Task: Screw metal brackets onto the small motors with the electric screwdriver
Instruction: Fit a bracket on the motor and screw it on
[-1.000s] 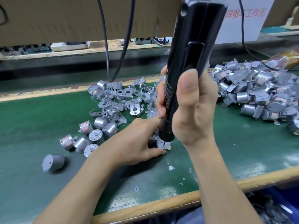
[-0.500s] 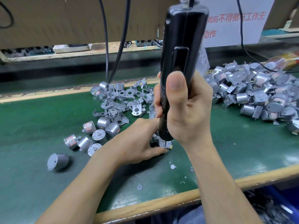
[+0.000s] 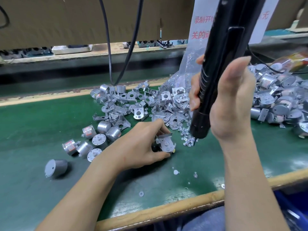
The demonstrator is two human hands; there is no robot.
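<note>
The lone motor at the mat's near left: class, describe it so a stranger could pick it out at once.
On the green mat, look left of the left hand to the cluster of silver motors. Nearer you than these, and apart from them, the lone motor lies on its side. It alone is dull dark grey and touches nothing.

A green-topped workbench (image 3: 33, 130) with a wooden edge (image 3: 166, 212) faces a cardboard wall (image 3: 66, 19) and white sign (image 3: 200, 9).
</note>
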